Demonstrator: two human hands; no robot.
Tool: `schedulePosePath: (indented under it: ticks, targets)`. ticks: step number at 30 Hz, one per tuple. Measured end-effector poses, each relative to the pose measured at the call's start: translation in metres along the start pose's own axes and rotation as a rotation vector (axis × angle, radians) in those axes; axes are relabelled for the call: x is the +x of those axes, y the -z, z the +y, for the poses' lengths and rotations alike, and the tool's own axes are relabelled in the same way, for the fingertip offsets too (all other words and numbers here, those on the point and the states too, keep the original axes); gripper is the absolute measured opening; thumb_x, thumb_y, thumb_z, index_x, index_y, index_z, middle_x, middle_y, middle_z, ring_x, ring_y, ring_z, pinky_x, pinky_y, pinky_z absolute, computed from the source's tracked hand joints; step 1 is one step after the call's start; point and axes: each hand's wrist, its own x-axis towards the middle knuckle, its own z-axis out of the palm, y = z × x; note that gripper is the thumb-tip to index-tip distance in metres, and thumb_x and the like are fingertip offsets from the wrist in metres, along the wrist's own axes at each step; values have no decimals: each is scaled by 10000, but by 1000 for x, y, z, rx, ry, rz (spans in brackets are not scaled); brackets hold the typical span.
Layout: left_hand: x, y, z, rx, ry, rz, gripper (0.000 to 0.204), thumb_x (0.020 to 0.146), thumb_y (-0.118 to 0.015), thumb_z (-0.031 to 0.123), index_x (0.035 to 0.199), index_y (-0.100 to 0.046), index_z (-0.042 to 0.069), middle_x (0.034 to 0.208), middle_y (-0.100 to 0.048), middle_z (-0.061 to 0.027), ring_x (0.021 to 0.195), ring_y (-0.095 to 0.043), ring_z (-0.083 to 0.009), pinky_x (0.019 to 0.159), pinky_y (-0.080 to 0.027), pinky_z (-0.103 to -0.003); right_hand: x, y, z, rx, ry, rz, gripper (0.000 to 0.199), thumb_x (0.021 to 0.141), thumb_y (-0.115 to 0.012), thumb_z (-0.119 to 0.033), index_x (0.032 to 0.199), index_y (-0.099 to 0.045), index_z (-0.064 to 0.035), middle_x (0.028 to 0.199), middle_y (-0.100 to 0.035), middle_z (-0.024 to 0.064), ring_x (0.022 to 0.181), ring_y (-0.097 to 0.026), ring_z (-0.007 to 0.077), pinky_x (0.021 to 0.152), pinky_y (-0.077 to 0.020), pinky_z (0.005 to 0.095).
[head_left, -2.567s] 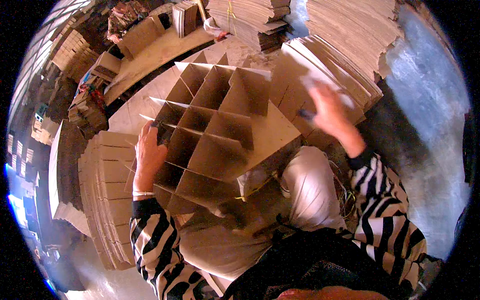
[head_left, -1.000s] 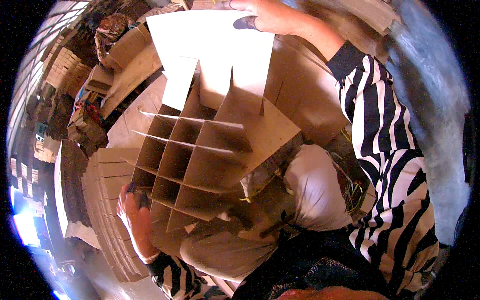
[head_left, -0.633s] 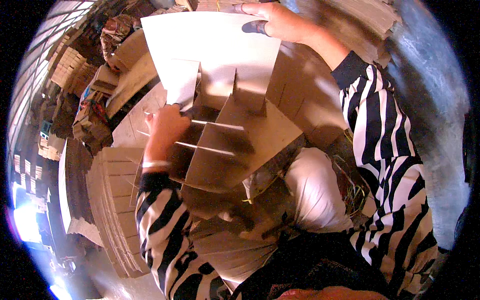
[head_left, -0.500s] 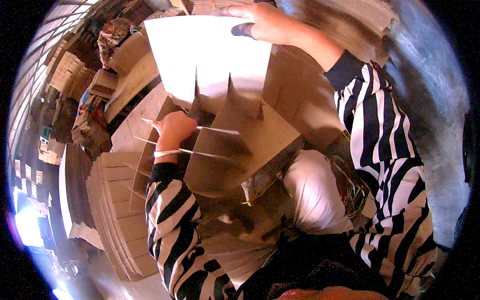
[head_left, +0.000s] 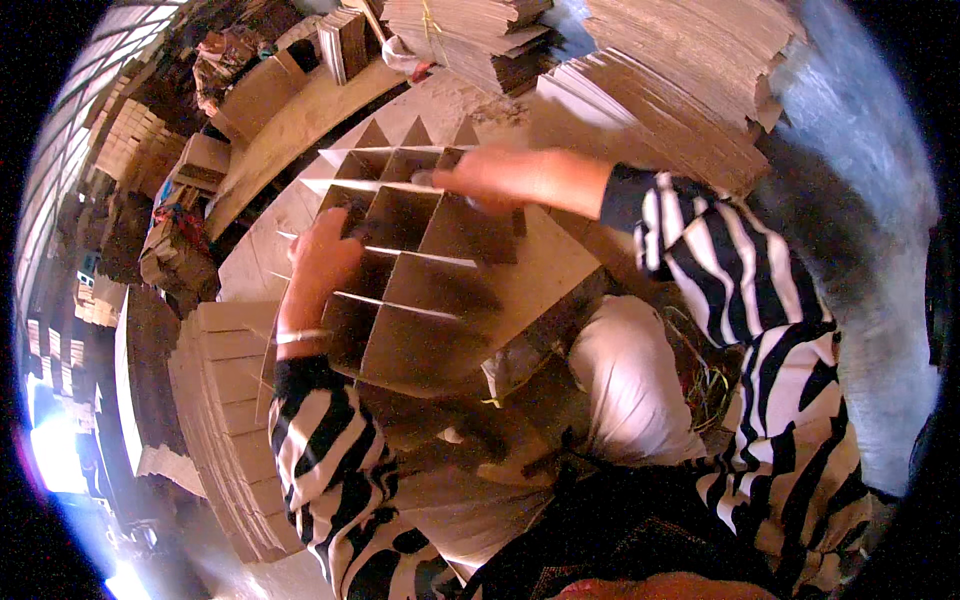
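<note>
A cardboard divider grid (head_left: 405,215) of crossed sheets with pale top edges stands before me, its pointed sheet ends rising at the far side. My left hand (head_left: 325,250) is at the grid's left side, fingers curled down over a sheet edge, their tips partly hidden in a cell. My right hand (head_left: 482,178), slightly blurred, grips the far crosswise sheet (head_left: 365,185) near its right end, with a dark covering on a fingertip. That sheet sits down among the lengthwise sheets. Under the grid lies a flat brown cardboard piece (head_left: 555,255).
Stacked cardboard sheets (head_left: 245,430) stand at my left. More piles (head_left: 690,60) rise at the far right, with white sheets (head_left: 585,95) beside them. A long board (head_left: 300,120) lies at the far left. My pale-trousered knee (head_left: 625,375) is close to the grid's right.
The upright white sheet in my right hand has come down into the grid, and that hand has moved nearer and left. My left hand has shifted slightly left and away from me.
</note>
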Motion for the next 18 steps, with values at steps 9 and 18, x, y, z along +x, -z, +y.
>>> schedulePosePath:
  ticks: [9,18]
  targets:
    - [-168,48,-154,-375,-40,491,510,943,-594,262,1376,-484,17,1360,-542,-151,1225,-516,-231,1023,-398,-354,-60,-22,46,289,-151,780,398,946,-584,-259,1315,-535,-116,884,-683,86,794,-634,179,708,-503,343]
    - [-147,-14,-62,-428,42,-160,553,775,-576,129,1300,-452,8,1178,-601,-238,1081,-590,-358,875,-482,-436,-29,-99,-66,1002,-271,500,437,988,-495,-344,1310,-524,-51,1095,-622,45,979,-559,162,870,-455,307]
